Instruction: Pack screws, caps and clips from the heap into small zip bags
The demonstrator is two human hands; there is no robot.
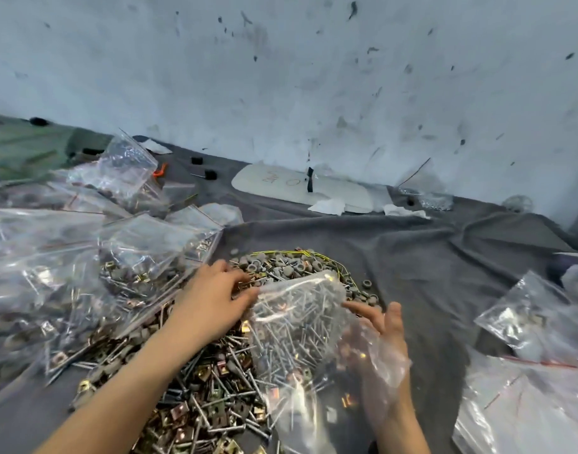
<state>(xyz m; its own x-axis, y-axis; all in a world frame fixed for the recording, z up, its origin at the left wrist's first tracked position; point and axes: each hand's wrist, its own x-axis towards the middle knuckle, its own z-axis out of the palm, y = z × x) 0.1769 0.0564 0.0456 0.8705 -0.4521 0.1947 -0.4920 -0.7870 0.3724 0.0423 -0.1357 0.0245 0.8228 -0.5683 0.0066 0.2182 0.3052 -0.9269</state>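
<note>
A heap [212,388] of long silver screws, brass clips and grey caps lies on a grey cloth in front of me. Grey caps [281,265] gather at its far end. Over the heap I hold up a clear zip bag [300,322] with many screws showing through it. My left hand [212,303] pinches the bag's upper left corner. My right hand [386,326] is at the bag's right side, fingers spread and straight, partly behind the loose plastic.
Filled zip bags [84,257] are piled on the left. More bags [536,322] lie at the right edge. A white flat plate [300,188], paper scraps and small black pieces lie along the stained wall. Grey cloth [428,257] covers the surface.
</note>
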